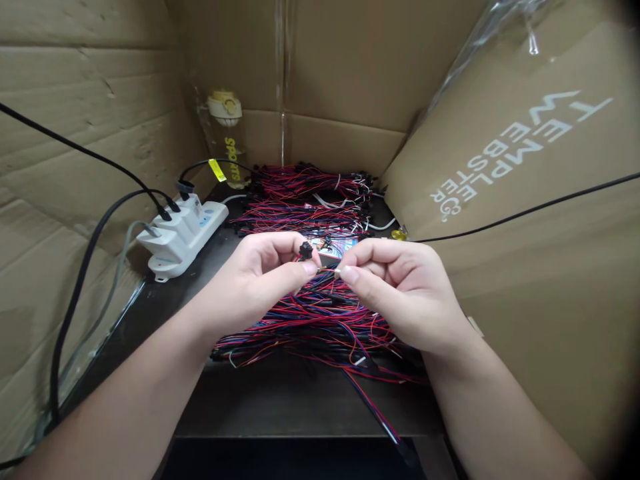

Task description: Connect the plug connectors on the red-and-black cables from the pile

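Note:
My left hand [263, 270] pinches a small black connector [305, 251] between thumb and fingers, just above a heap of red, blue and black wires [320, 320] on the dark table [280, 400]. My right hand [395, 280] is closed in a pinch on a thin wire end [330, 270] that points at the connector. The two hands nearly touch at their fingertips. More bundles of the same wires [305, 193] lie farther back.
A white power strip [183, 233] with black plugs and cables sits at the left. A clear bottle [227, 137] with a yellow label stands at the back. Cardboard walls [525, 187] close in on the left, back and right.

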A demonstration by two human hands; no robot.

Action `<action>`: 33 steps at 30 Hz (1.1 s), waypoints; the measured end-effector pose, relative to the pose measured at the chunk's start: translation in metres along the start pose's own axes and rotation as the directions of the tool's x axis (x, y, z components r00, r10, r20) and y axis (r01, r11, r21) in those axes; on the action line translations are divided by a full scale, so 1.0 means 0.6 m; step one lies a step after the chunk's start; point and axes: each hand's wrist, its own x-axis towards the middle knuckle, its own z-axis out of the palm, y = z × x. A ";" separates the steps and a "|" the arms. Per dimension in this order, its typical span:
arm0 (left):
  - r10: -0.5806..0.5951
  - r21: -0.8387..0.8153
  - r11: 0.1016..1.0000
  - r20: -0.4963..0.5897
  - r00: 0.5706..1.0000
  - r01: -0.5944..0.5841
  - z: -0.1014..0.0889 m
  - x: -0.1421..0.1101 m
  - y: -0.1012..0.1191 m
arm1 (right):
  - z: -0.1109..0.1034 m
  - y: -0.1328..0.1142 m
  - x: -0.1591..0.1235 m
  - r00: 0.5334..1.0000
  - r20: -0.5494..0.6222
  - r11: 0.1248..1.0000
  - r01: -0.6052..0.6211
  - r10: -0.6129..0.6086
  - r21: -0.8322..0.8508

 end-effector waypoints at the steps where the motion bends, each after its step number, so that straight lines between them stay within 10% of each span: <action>1: -0.007 0.020 1.000 0.007 1.000 0.007 0.002 0.001 0.003 | 0.000 -0.001 0.000 1.000 -0.004 1.000 -0.003 0.003 0.007; 33: -0.055 -0.155 0.984 0.178 0.982 0.083 -0.007 -0.005 -0.011 | 0.019 0.007 0.002 0.999 -0.025 0.999 0.038 -0.038 -0.021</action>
